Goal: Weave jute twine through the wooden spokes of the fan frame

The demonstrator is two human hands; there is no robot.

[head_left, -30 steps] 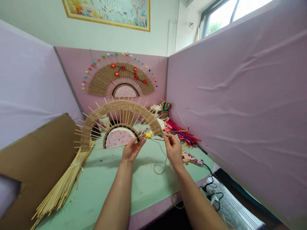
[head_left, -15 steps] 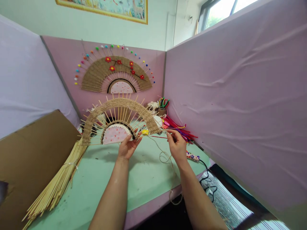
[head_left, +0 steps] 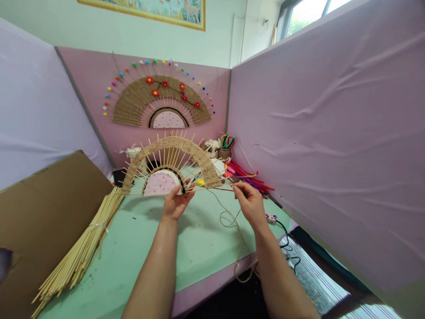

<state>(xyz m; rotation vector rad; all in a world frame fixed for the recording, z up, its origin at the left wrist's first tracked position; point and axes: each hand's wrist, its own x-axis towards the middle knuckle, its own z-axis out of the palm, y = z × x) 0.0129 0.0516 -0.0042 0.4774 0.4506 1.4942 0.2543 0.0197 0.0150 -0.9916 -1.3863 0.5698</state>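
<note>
My left hand grips the lower right of a half-round fan made of bamboo skewers woven with jute twine, with a pink spotted centre. The fan is held upright above the green table. My right hand pinches the loose end of the jute twine just right of the fan's lower corner. The twine loops down over the table's front edge. A small yellow piece sits on the fan near my left thumb.
A finished fan with red flowers and coloured beads hangs on the pink back panel. A bundle of bamboo skewers lies at left beside brown cardboard. Pipe cleaners, a cup and a corded glue gun sit at right.
The fan has tilted back and flattened a little. My right hand has drawn the twine slightly right and down. The view has shifted a bit.
</note>
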